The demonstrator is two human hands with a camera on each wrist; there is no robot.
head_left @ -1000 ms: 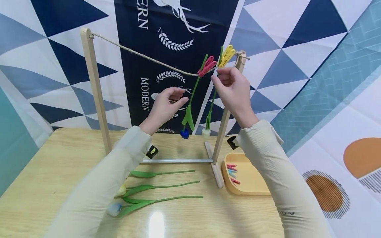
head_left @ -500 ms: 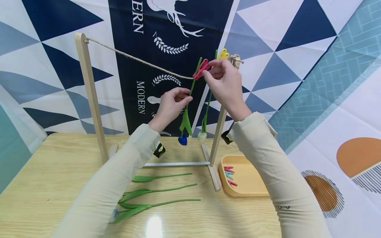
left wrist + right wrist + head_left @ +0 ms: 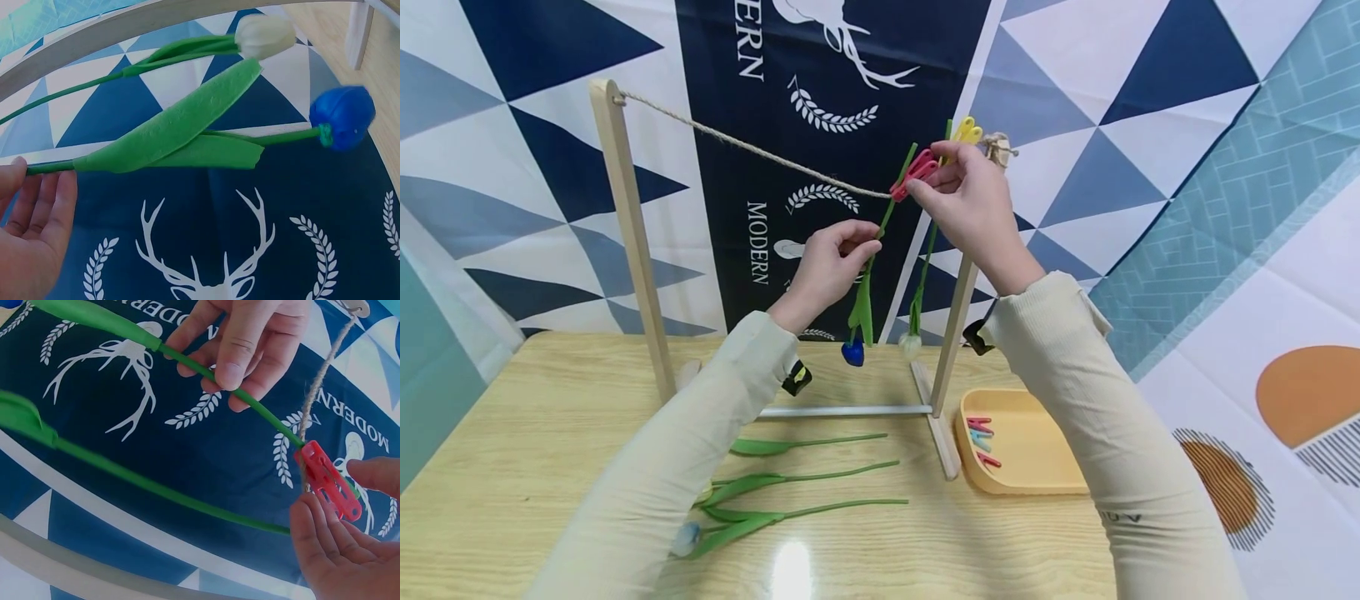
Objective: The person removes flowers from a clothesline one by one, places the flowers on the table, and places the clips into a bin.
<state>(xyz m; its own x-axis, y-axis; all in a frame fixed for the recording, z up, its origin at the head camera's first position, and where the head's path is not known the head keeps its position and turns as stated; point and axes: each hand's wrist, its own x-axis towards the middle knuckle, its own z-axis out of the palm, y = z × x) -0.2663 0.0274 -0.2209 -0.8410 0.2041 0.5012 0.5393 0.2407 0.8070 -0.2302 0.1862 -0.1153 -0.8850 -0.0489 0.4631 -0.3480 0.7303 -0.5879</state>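
Note:
My left hand [image 3: 829, 265] pinches the green stem of the blue tulip [image 3: 853, 352], which hangs head down; the left wrist view shows the thumb and fingers on the stem, with the blue bloom [image 3: 342, 117] at far right. A red clothespin [image 3: 913, 173] clips this stem at the rope [image 3: 760, 152]. My right hand [image 3: 973, 204] has its thumb and fingers around the clothespin's handles; the right wrist view shows the red clothespin [image 3: 328, 481] between them. Beside it, a white tulip [image 3: 910, 344] hangs under a yellow clothespin [image 3: 967, 131].
The rope runs between posts of a wooden frame [image 3: 634, 242]. Several tulips lie on the table, their stems [image 3: 842, 506] pointing right. A yellow tray [image 3: 1037, 486] at right holds red and blue clothespins [image 3: 981, 442]. A patterned cloth [image 3: 760, 108] hangs behind.
My right hand has moved left and down from beside the yellow clothespin to the red one. My left hand has come to the blue tulip's stem and taken hold; the bloom has shifted slightly left.

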